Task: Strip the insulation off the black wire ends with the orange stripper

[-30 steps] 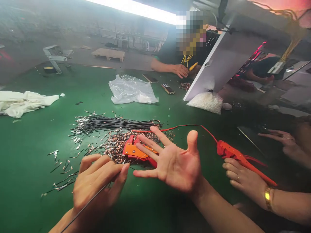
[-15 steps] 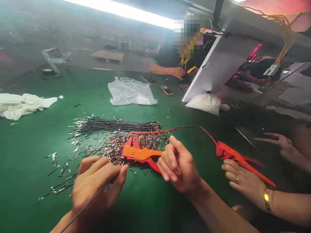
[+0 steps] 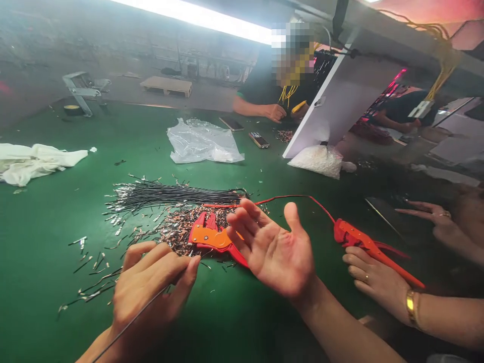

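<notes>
My left hand (image 3: pixel 151 287) pinches a thin dark wire (image 3: pixel 130 322) between thumb and forefinger; the wire trails down across the wrist. My right hand (image 3: pixel 280 252) is open, palm turned up, fingers stretched to the left, holding nothing. Behind its fingers lies an orange and red wire stripper (image 3: pixel 209 236), its handles partly hidden by that hand. The tool rests on a heap of cut wire scraps (image 3: pixel 176 224). Beyond the heap lies a bundle of black wires (image 3: pixel 181 195) with metal terminals at the left ends.
At right, a co-worker's hand (image 3: pixel 378 275) holds another wire stripper (image 3: pixel 366 244) at a red wire (image 3: pixel 291 195). Further back are a clear plastic bag (image 3: pixel 202 143), two phones, a white-filled bag (image 3: pixel 317 161) and a slanted white panel (image 3: pixel 340 96). White cloth (image 3: pixel 38 161) lies left. Another person sits opposite.
My right hand has opened from a loosely curled pose with the thumb up, its palm now facing up and fingers extended. My left hand keeps its pinch almost unmoved.
</notes>
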### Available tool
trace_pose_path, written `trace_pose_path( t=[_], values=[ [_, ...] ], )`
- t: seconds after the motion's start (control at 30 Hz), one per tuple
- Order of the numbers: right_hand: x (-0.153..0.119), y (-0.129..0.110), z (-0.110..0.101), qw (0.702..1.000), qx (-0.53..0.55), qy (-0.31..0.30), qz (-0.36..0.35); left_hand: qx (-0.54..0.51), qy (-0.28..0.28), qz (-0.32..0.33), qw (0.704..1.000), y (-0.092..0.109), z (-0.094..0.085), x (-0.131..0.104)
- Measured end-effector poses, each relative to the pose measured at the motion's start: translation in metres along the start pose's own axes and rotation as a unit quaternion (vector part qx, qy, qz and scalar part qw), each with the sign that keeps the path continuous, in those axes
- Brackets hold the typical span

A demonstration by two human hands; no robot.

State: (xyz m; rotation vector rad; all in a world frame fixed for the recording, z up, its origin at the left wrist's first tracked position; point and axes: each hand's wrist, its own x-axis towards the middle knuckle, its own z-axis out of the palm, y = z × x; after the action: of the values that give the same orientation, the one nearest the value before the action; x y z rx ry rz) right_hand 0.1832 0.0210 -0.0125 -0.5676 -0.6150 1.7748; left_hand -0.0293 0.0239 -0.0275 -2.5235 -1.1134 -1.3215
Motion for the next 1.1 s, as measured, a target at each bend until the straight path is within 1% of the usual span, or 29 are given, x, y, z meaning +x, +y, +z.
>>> trace_pose_path(
  t=[0.13, 0.2, 0.3, 0.4, 0.47, 0.57, 0.63, 0.73, 0.8, 0.97, 1.03, 1.1],
  values=[
    [0.000, 0.000, 0.003, 0.998, -0.045, -0.051, 0.000, 0.007, -0.008, 0.007, 1.000, 0.002, -0.001, 0.002],
    [-0.001, -0.001, 0.003, 0.994, -0.083, -0.064, -0.007, 0.008, -0.010, 0.008, 1.000, 0.002, -0.001, 0.002],
    [-0.001, -0.001, 0.002, 0.987, -0.156, -0.037, -0.025, 0.012, -0.013, 0.011, 1.000, 0.000, 0.000, 0.000],
    [0.000, -0.001, 0.003, 0.984, -0.179, -0.012, -0.024, 0.012, -0.018, 0.019, 1.000, -0.003, 0.001, -0.003],
    [0.001, 0.000, 0.003, 0.990, -0.141, 0.002, -0.023, 0.008, -0.015, 0.009, 1.000, -0.003, 0.001, -0.004],
    [0.002, 0.003, 0.001, 0.999, -0.035, 0.023, -0.018, 0.004, -0.012, -0.004, 1.000, -0.001, 0.001, -0.002],
    [0.001, 0.005, -0.002, 0.999, 0.020, 0.046, -0.021, 0.006, -0.011, 0.000, 1.000, 0.000, 0.001, -0.001],
    [0.000, 0.006, -0.005, 0.993, 0.045, 0.104, -0.034, 0.002, -0.006, -0.001, 1.000, -0.001, 0.001, -0.002],
    [-0.001, 0.004, -0.006, 0.990, 0.050, 0.128, -0.030, -0.003, -0.009, -0.004, 1.000, -0.001, 0.001, -0.003],
    [-0.001, -0.003, -0.006, 0.989, 0.077, 0.123, -0.021, -0.001, -0.015, -0.013, 1.000, 0.001, 0.001, -0.004],
    [-0.001, -0.004, -0.006, 0.991, 0.076, 0.107, -0.014, -0.004, -0.014, -0.011, 1.000, 0.001, 0.001, -0.003],
    [-0.001, -0.003, -0.007, 0.995, 0.049, 0.082, -0.009, -0.006, -0.014, -0.007, 1.000, 0.000, 0.002, -0.002]
  ],
)
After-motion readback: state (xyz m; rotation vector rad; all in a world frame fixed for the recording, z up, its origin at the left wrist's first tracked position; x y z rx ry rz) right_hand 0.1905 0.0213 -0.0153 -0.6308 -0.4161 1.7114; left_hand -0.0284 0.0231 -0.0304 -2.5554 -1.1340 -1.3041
